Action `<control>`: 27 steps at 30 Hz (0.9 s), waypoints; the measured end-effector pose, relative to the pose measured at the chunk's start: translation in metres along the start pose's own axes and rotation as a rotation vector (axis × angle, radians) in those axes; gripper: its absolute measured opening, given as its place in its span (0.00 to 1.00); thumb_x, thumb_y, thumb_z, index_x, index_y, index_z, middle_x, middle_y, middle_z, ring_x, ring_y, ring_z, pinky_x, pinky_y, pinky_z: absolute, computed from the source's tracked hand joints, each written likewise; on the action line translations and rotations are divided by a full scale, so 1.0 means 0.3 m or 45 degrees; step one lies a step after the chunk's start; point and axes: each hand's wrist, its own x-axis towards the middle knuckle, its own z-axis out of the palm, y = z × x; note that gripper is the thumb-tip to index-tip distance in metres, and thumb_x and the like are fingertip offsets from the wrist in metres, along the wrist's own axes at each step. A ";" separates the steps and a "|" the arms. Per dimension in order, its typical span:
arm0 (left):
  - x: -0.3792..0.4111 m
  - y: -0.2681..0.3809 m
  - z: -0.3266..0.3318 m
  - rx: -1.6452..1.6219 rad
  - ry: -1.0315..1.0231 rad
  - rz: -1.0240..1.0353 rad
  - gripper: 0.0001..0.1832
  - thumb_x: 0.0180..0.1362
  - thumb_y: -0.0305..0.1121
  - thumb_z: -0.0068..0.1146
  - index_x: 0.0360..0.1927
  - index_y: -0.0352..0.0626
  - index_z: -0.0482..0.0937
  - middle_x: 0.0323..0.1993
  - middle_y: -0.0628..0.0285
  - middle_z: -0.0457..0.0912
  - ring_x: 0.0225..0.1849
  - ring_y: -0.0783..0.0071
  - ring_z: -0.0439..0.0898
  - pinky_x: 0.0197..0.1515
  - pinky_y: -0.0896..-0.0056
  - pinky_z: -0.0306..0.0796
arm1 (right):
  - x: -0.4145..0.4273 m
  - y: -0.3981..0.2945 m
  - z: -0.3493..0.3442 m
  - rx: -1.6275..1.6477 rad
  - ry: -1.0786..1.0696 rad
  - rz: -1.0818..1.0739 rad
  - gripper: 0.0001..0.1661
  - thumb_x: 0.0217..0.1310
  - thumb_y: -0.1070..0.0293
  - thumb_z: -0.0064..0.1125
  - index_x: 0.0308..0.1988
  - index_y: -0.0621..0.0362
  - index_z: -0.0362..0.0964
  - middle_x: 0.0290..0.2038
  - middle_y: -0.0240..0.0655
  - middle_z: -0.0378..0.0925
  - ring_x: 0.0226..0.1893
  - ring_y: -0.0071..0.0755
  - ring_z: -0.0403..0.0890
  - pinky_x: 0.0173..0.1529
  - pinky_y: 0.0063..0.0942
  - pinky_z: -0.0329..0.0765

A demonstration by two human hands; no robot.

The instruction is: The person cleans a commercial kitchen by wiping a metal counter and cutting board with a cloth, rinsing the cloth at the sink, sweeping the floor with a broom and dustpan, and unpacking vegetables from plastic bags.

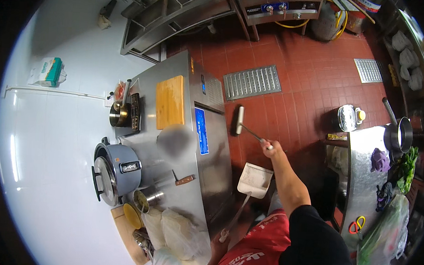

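Observation:
My right hand (pixel 271 148) is closed around the grip of a long-handled floor sweeper (pixel 240 120), a broom or squeegee. Its narrow white head rests on the red tiles beside the steel counter unit; bristles or a blade underneath cannot be made out. Low in the view, my left hand (pixel 220 242) grips the handle of a white dustpan (pixel 255 179) with a toothed comb edge. The pan is near my feet, between the counter front and my right forearm, its mouth facing the sweeper. No debris can be made out in the pan.
At left, a steel counter (pixel 192 164) carries a wooden cutting board (pixel 170 102), a cleaver-like knife (pixel 184 180) and a rice cooker (pixel 118 170). A floor drain grate (pixel 252 82) lies ahead. An oil jug (pixel 348 118) stands near the right-hand table (pixel 361 190), which holds scissors (pixel 357 225).

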 end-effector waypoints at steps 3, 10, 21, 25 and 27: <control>0.058 0.027 -0.049 0.027 -0.047 0.063 0.24 0.57 0.44 0.65 0.54 0.45 0.81 0.43 0.48 0.85 0.49 0.57 0.84 0.49 0.62 0.75 | -0.036 -0.231 -0.346 -0.317 -0.322 -0.366 0.15 0.67 0.69 0.39 0.44 0.66 0.69 0.31 0.40 0.73 0.26 0.34 0.77 0.26 0.26 0.80; 0.055 0.008 -0.018 -0.085 0.047 0.009 0.24 0.56 0.45 0.66 0.53 0.43 0.81 0.41 0.50 0.86 0.46 0.61 0.85 0.47 0.64 0.76 | -0.480 -0.028 -0.232 0.090 -0.139 0.000 0.11 0.68 0.68 0.39 0.32 0.61 0.62 0.21 0.31 0.64 0.14 0.22 0.64 0.16 0.17 0.66; 0.045 0.044 -0.019 -0.075 0.008 -0.074 0.23 0.55 0.39 0.66 0.53 0.40 0.82 0.41 0.49 0.86 0.45 0.58 0.86 0.46 0.64 0.76 | -0.149 0.133 0.051 0.265 -0.215 0.110 0.15 0.71 0.66 0.37 0.33 0.64 0.63 0.19 0.32 0.63 0.14 0.22 0.64 0.15 0.17 0.66; 0.055 0.063 -0.035 -0.049 0.012 0.015 0.22 0.55 0.39 0.66 0.53 0.41 0.82 0.41 0.49 0.86 0.46 0.60 0.86 0.47 0.64 0.76 | -0.146 -0.047 -0.153 0.216 -0.191 -0.087 0.18 0.72 0.62 0.38 0.37 0.68 0.65 0.21 0.33 0.65 0.16 0.25 0.66 0.17 0.18 0.65; 0.057 0.048 -0.019 -0.166 -0.002 -0.008 0.23 0.55 0.39 0.66 0.53 0.41 0.82 0.41 0.49 0.86 0.46 0.61 0.86 0.47 0.64 0.76 | -0.234 -0.137 -0.375 -0.153 -0.308 -0.280 0.20 0.71 0.61 0.37 0.39 0.69 0.66 0.20 0.36 0.65 0.16 0.29 0.67 0.19 0.21 0.68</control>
